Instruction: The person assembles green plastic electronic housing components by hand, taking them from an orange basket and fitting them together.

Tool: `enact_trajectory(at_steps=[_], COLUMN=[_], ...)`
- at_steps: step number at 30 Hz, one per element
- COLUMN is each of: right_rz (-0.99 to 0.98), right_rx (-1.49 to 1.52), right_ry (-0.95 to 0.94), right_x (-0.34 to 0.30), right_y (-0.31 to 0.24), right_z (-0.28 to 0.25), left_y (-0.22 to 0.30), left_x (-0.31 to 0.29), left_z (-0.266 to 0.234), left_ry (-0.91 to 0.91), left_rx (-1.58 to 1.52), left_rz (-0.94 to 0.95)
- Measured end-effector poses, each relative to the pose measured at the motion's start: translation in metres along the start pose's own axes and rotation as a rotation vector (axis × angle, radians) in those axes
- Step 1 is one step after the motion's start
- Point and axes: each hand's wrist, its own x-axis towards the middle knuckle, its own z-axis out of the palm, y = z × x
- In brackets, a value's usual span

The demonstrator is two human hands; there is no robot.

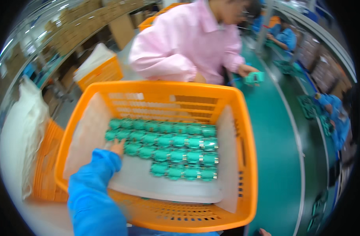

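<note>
Inside an orange plastic basket [249,169], green moulded parts [179,141] lie in several rows on a whitish liner [132,179]. They look rounded, with small metallic bits at their edges; their exact kind cannot be made out. My left hand [117,148], in a blue sleeve, reaches into the basket's left side. Its slightly blurred fingers stretch apart against the left end of the rows, touching the green parts there, with nothing visible in their grasp. Only a sliver of my right hand [263,232] shows at the lower edge, right of the basket; most of its fingers are hidden.
A green conveyor belt [268,129] runs along the right. Across the basket, a person in pink [176,43] holds a green part [254,78] over it. People in blue [286,38] work beyond. Another orange basket [50,157] with a white liner stands left; cartons [81,19] fill shelves behind.
</note>
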Motion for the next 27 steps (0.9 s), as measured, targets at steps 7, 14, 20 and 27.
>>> enact_trajectory(at_steps=[7,14,20,27], right_rz=[0.082,0.413,0.962,1.09], right_rx=[0.02,-0.062,-0.383,-0.466], right_ry=[0.162,0.377,0.504,0.248], right_x=[-0.024,-0.077,-0.189,-0.208], right_y=[0.039,0.123,0.251,0.366], right_z=[-0.027,-0.078,-0.131,-0.107], left_y=[0.131,0.332,0.442,0.494], left_x=[-0.011,-0.132,-0.227,-0.33], left_z=[-0.199,-0.325,-0.321,-0.292], left_ry=[-0.119,0.146,0.095,-0.026], left_rx=[-0.361,-0.69,-0.557,-0.38], left_rz=[0.758,1.546,1.998,2.277])
